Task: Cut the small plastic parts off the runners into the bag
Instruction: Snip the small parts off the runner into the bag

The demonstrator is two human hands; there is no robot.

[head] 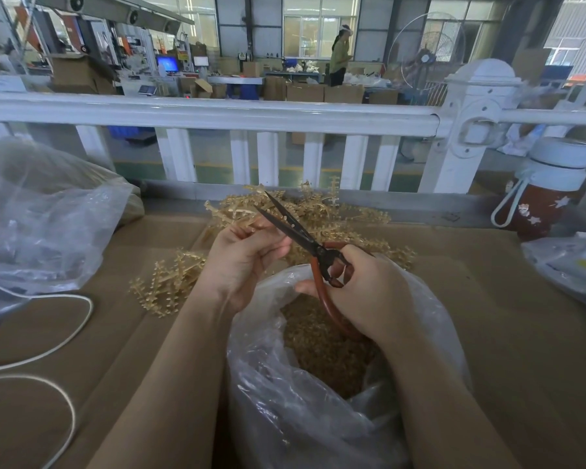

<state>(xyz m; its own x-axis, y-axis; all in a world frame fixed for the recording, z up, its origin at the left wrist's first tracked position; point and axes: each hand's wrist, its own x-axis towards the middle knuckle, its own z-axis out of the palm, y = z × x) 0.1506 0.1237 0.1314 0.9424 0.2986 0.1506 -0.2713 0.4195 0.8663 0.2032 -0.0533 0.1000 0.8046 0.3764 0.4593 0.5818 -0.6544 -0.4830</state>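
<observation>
Behind a white railing [217,111] a factory hall is showing, and in front of it a counter [508,299] covered with brown cardboard is carrying the work. A clear plastic bag [318,418] is standing open just under the two hands, already holding a good layer of small tan parts [322,343] — it is placed there, I think, so that each cut piece is falling straight in without any extra move.

The right hand [369,292] is grasping the scissors [305,236] by the reddish handles, the fingers passing through the loops, and the dark blades are standing apart and pointing up and away. The left hand [244,255] is pinching a runner [242,226] between the fingers, lifting it close to the blades over the mouth of the bag. Most of this runner is hidden by the fingers, so how many parts are remaining on it I cannot tell.

More runners are lying in a loose pile [318,211] just behind the hands, and some others [170,282] beside the left forearm — near enough for an easy reach. Judging from this pile, much cutting is waiting.
</observation>
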